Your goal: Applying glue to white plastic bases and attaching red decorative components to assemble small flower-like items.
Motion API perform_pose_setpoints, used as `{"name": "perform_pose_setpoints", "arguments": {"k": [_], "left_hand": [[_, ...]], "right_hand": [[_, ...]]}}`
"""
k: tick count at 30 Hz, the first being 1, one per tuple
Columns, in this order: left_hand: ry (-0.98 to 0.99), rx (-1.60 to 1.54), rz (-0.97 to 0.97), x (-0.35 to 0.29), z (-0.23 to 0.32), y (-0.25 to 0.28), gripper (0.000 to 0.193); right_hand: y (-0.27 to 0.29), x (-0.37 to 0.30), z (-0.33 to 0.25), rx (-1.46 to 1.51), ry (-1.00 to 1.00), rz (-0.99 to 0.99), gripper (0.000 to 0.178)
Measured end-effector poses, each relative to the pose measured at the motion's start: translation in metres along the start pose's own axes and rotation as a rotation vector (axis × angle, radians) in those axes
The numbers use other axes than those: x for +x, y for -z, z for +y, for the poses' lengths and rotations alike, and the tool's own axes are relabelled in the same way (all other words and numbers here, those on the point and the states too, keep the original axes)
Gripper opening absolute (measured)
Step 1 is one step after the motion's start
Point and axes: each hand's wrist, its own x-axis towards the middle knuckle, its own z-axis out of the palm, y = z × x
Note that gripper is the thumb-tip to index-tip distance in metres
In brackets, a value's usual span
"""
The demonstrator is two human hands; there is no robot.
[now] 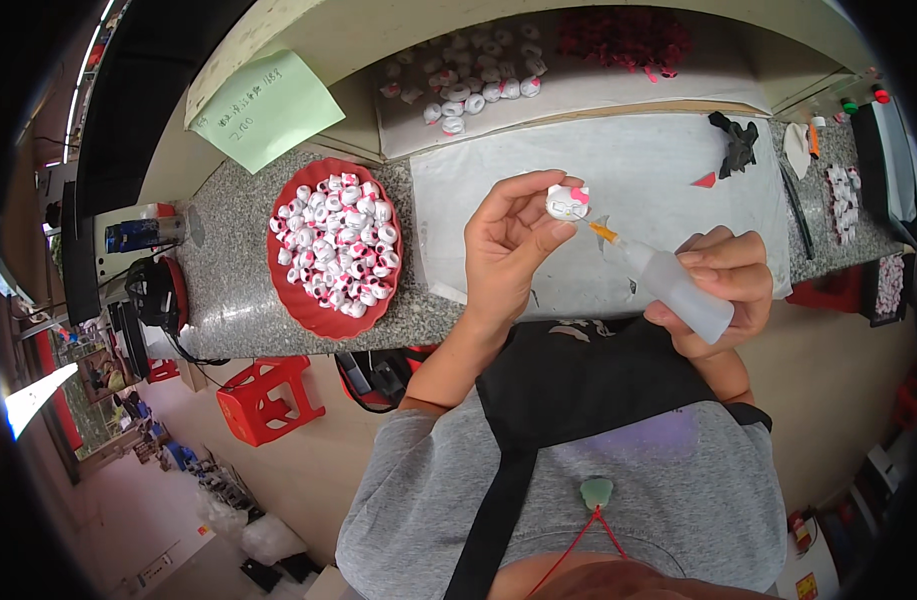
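Observation:
Between the thumb and fingers of my left hand [513,235] is a small white cat-head figurine [566,203] with a pink bow, its face turned toward me. My right hand [728,285] is wrapped round a translucent squeeze bottle [683,295], tilted so that its orange-yellow tip [602,231] points up and left at the figurine. The tip is close to the lower edge of the head; whether it touches I cannot tell. Both hands are above a white paper sheet [458,190] on the speckled worktop.
Left of the sheet, a red scalloped tray [278,265] holds many similar white heads. More heads [463,95] and dark red pieces [628,42] lie on the back shelf. A black crumpled cloth [733,142] rests at the right, near heads in rows [842,205]. A green note [266,110] hangs at left.

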Motion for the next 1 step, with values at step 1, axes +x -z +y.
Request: {"name": "perform_pose_setpoints", "arguments": {"k": [1], "left_hand": [[0.013, 0.001, -0.003, -0.0003, 0.0009, -0.0002, 0.037]], "right_hand": [[0.0002, -0.0001, 0.0004, -0.007, 0.000, -0.005, 0.038]]}}
